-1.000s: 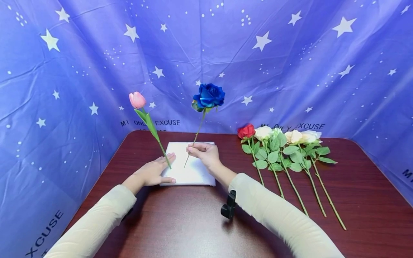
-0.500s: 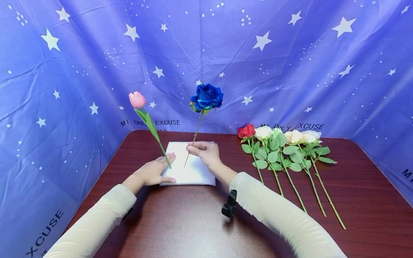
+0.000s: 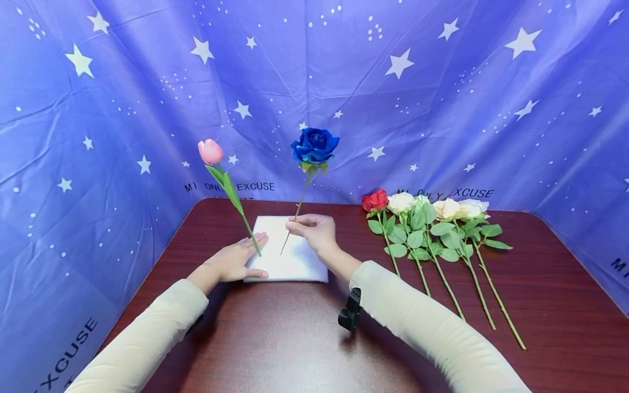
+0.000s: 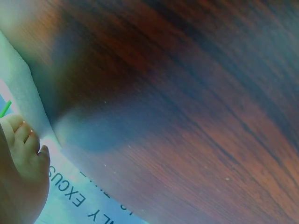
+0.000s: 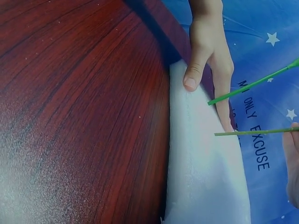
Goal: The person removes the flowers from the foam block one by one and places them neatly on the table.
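Observation:
A white foam block (image 3: pixel 295 267) lies on the table. My left hand (image 3: pixel 233 262) rests flat on its left side, thumb and fingers spread. A pink tulip (image 3: pixel 211 152) stands in the block beside that hand, its green stem (image 5: pixel 252 86) leaning left. My right hand (image 3: pixel 316 234) pinches the thin stem of a blue rose (image 3: pixel 315 146) between thumb and fingers. The rose tilts slightly right, and the lower end of its stem (image 5: pixel 233 134) meets the block's top in the right wrist view. How deep it goes in cannot be seen. The left wrist view shows mostly table.
On the right of the dark wooden table (image 3: pixel 295 338) lie several roses: a red rose (image 3: pixel 375 200), a white rose (image 3: pixel 401 202), a peach rose (image 3: pixel 447 208) and other pale ones, stems toward me. A starry blue curtain (image 3: pixel 314 65) hangs around the table's back and sides.
The blue rose's bloom has shifted a little and turned slightly while my right hand keeps its pinch on the stem. My left hand and the tulip stay in place.

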`<state>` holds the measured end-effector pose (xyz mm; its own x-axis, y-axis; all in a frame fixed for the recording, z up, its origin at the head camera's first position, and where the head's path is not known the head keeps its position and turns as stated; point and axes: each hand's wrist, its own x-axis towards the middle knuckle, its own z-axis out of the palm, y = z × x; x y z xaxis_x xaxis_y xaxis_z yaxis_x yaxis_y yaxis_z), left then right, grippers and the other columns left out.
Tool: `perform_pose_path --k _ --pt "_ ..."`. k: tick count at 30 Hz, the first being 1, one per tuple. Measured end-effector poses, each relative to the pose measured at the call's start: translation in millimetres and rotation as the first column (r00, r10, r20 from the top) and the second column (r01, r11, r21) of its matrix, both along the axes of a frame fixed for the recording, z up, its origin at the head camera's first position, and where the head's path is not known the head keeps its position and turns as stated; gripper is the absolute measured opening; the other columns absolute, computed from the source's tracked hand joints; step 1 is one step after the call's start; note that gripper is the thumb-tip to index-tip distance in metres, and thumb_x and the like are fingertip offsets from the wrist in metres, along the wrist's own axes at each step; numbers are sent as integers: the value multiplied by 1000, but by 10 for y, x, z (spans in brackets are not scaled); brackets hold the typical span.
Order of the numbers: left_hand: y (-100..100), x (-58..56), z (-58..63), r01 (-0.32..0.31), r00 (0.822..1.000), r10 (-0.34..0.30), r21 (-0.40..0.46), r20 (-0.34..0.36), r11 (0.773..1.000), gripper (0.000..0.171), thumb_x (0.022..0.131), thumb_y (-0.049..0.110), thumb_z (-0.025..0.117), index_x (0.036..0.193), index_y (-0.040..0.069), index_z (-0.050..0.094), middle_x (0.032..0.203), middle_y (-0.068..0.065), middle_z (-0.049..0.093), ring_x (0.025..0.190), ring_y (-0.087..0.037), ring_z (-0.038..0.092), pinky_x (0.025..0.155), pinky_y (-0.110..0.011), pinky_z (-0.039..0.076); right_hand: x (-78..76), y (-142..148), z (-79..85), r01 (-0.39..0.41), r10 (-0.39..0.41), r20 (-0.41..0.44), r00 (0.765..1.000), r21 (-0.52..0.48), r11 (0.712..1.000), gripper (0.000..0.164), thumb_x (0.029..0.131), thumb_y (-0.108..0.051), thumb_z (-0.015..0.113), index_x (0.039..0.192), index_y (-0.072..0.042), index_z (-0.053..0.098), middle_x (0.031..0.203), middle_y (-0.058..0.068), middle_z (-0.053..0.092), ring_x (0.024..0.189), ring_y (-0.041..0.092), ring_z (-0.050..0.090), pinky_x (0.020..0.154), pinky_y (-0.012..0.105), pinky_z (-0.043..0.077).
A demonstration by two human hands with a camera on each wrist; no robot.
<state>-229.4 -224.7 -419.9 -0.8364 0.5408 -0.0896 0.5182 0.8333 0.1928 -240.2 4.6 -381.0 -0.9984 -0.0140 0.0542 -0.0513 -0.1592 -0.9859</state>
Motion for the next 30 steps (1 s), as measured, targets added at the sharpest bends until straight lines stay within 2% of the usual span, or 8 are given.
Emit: perform_pose_path --k 12,18,30 --pt "4 -11 -24 12 1000 -12 -4 -19 1000 97 82 67 57 152 6 27 159 -14 26 145 -36 30 117 -50 31 2 19 14 35 -27 -62 998 132 991 20 72 -3 81 87 8 74 87 17 75 69 11 73 74 29 60" --pt "5 -11 -4 -3 1000 3 -4 -3 1000 97 82 65 59 153 9 25 161 -11 24 146 -34 28 118 -49 30 -12 22 31 15 -6 -83 997 100 995 20 76 0 78 92 10 73 93 23 73 69 11 73 74 31 61" --pt "2 -7 -12 5 1000 -5 6 -1 1000 96 84 64 58 153 6 24 160 -13 23 146 -34 28 118 -49 29 -12 -6 56 -19 23 -109 994 41 999 22 80 4 72 99 13 70 100 30 69 78 13 74 78 30 60"
